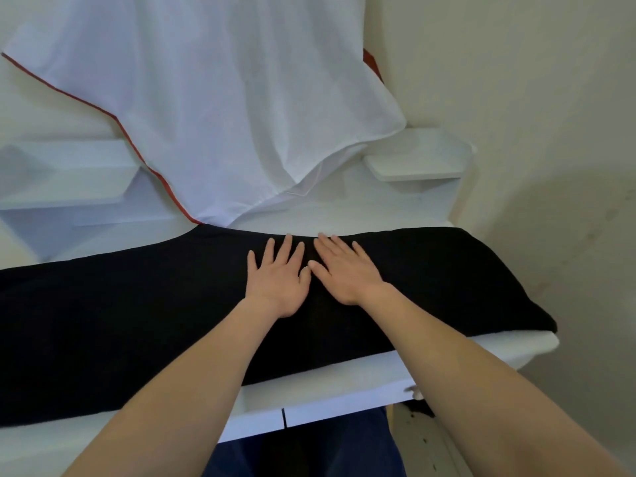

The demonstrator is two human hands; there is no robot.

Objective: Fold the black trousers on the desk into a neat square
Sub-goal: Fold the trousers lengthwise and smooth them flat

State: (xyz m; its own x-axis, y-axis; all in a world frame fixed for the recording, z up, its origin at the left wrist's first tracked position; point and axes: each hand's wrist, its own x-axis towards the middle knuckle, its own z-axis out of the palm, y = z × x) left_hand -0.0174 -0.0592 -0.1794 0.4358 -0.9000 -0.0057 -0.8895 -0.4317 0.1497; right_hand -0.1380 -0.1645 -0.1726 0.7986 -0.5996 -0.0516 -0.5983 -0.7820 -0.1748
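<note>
The black trousers (120, 321) lie as one long flat band across the white desk (344, 387), running from the left edge of the view to the desk's right end. My left hand (280, 278) and my right hand (344, 273) rest side by side, palms down, on the middle of the band near its far edge. The fingers of both are spread and flat on the cloth, holding nothing. Their thumbs nearly touch.
A white cloth with a red edge (220, 108) hangs down behind the desk and touches the trousers' far edge. Small white shelves stand at the back left (65, 187) and back right (420, 160). A wall closes the right side. Drawer fronts (330, 411) face me below.
</note>
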